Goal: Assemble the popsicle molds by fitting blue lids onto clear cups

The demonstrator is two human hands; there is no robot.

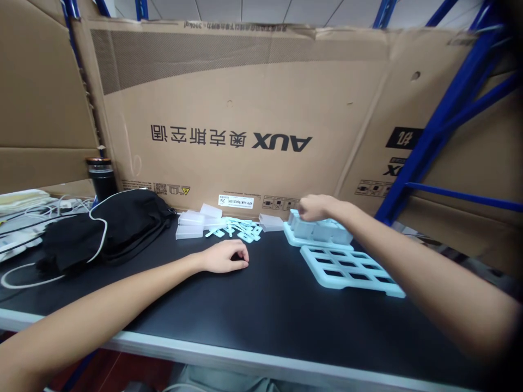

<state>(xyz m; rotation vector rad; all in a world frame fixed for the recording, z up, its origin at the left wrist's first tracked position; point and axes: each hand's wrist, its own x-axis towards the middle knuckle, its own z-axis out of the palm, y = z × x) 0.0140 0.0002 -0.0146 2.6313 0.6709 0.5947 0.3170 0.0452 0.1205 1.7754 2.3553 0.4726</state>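
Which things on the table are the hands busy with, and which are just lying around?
Busy with:
right hand on the far tray of clear boxes
empty grid tray
pale plastic clips
loose clear boxes
left hand, curled on the black table

Lying around:
black bag
white cable
dark bottle
cardboard sheet

We see a black bag (pixel 122 223) at the left of the table (pixel 265 316). A white cable (pixel 98 228) lies across the bag, a dark bottle (pixel 101 177) stands behind it, and printed cardboard (pixel 245 109) rises beyond.
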